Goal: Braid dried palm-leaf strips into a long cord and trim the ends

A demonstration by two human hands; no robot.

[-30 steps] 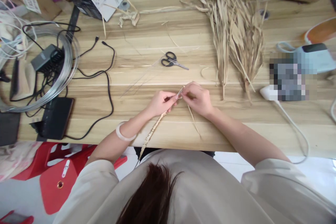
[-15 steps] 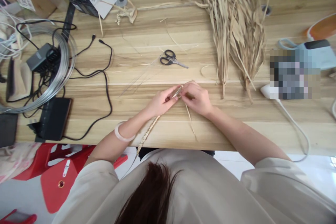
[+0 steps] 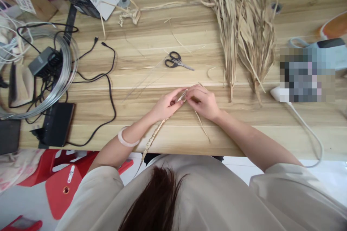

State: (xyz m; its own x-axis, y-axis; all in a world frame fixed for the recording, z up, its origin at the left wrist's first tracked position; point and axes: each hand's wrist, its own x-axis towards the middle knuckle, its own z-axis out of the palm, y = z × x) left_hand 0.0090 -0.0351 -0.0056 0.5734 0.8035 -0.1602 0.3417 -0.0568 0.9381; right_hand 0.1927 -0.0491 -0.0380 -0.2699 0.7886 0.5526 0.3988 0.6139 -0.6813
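Between thumb and fingers, my left hand (image 3: pixel 168 105) grips one end of a braided straw strip (image 3: pixel 152 138), whose tail slants down past the table's front edge. Right beside it, my right hand (image 3: pixel 202 101) is closed in a pinch on the pale straw at the working end. A loose straw strand (image 3: pixel 202 126) hangs down below the right hand. The fingertips of both hands nearly meet, and they partly hide the straw there. Beyond the hands lie black-handled scissors (image 3: pixel 177 61), shut, on the wooden table (image 3: pixel 146 79).
Bundles of dried leaves (image 3: pixel 230 36) lie at the back right. A coil of metal wire (image 3: pixel 63 79), black cables (image 3: pixel 110 90) and a dark phone-like slab (image 3: pixel 63 124) occupy the left. Thin straw scraps (image 3: pixel 137 68) lie near the scissors. A white cable (image 3: pixel 309 130) runs down the right.
The loose strand below my right hand has swung slightly to the right. Both hands stay almost in place, still closed on the straw.
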